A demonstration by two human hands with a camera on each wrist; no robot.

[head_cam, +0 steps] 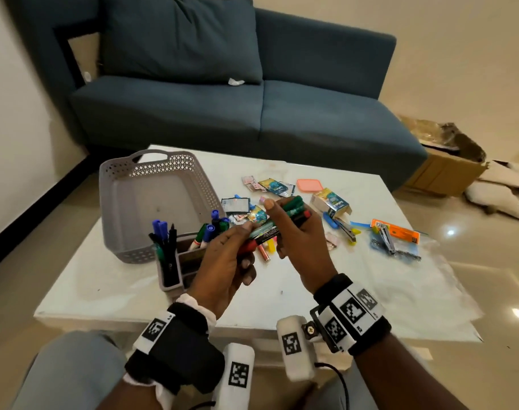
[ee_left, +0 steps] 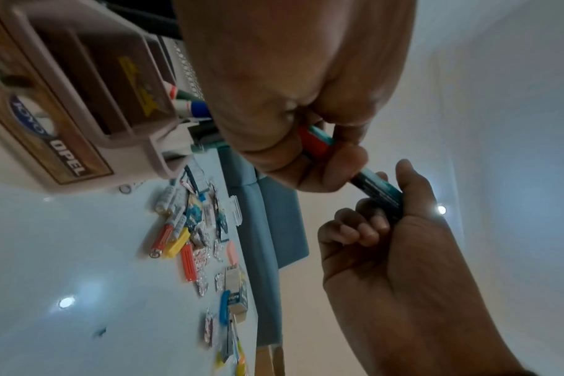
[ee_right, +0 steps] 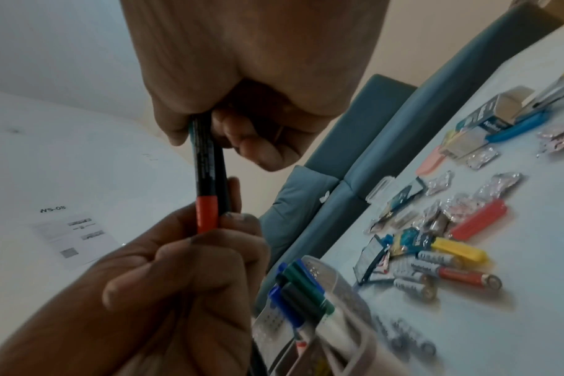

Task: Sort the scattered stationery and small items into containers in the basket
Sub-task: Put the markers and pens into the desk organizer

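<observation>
Both hands hold a bundle of markers (head_cam: 271,229) with green, red and black parts in the air over the white table (head_cam: 282,285). My left hand (head_cam: 240,247) grips the bundle's near end, where a red cap (ee_right: 206,216) shows. My right hand (head_cam: 285,229) is curled round the far end. The left wrist view shows the teal and black barrels (ee_left: 380,189) running between the left hand (ee_left: 322,157) and the right hand (ee_left: 370,229). A grey perforated basket (head_cam: 125,184) stands at the table's left with nothing visible in it. In front of it, a grey desk organizer (head_cam: 172,279) holds blue, green and black pens.
Batteries (ee_right: 467,277), foil sachets, yellow and red clips, a small box (head_cam: 330,202), an orange lid (head_cam: 310,184), a blue stapler (head_cam: 341,229) and a bagged nail clipper (head_cam: 388,241) lie scattered right of the hands. A blue sofa (head_cam: 252,113) stands behind the table, a cardboard box (head_cam: 447,170) on the floor to the right.
</observation>
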